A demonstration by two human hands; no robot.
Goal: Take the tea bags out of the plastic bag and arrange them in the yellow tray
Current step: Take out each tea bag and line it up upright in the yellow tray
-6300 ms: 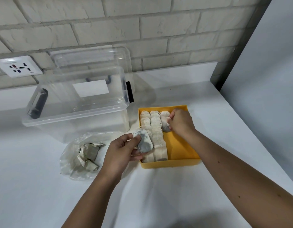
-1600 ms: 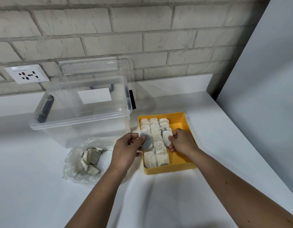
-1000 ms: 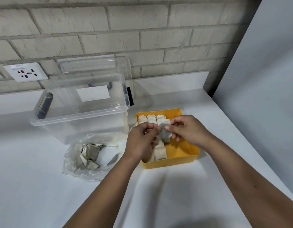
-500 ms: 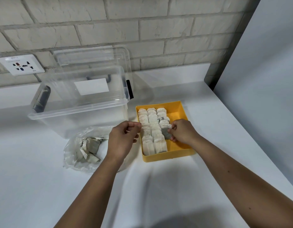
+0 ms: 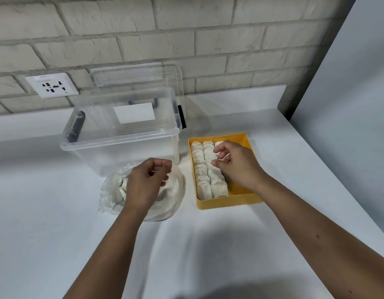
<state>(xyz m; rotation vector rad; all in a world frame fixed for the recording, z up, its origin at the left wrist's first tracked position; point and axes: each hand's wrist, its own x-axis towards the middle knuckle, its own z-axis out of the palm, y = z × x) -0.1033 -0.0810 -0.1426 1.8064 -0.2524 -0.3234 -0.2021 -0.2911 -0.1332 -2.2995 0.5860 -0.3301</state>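
Note:
The yellow tray [image 5: 227, 203] lies on the white counter and holds tea bags [image 5: 203, 186] in two full rows on its left side, with a third row hidden under my right hand. My right hand [image 5: 236, 167] hovers over the tray's middle, fingers loosely apart and touching the tea bags. The crumpled clear plastic bag [image 5: 171, 199] lies to the left of the tray. A few tea bags [image 5: 118, 190] show inside it. My left hand [image 5: 146, 182] is over the bag's mouth, fingers loosely curled, with nothing visible in it.
A large clear storage box [image 5: 122, 152] stands just behind the plastic bag, its lid [image 5: 135, 76] leaning on the brick wall. A wall socket [image 5: 51, 85] is at the back left. A grey panel [image 5: 348, 126] borders the counter on the right.
My left hand passed its tea bag to my right hand, then moved left over the plastic bag. My right hand set that tea bag into the tray's third row and opened.

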